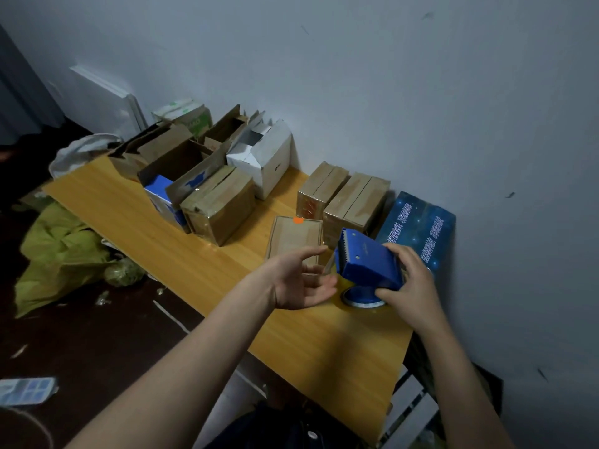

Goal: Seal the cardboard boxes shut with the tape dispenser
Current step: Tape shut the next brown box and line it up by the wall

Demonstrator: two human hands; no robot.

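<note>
My right hand [410, 283] grips a blue tape dispenser [368, 262] just above the wooden table [201, 267], its toothed blade pointing away from me. My left hand [299, 280] hovers open beside the dispenser, palm turned toward it, fingers straight. Just beyond my left hand lies a small flat cardboard box [295, 236] with an orange sticker. Two closed brown boxes [343, 197] stand behind it near the wall. A larger taped brown box [220, 205] sits to the left.
Several open cardboard boxes [175, 157] and a white box [265, 157] crowd the table's far left. A dark blue starry box [421, 228] lies against the wall at right. Yellow-green bags [58, 254] and litter cover the floor at left.
</note>
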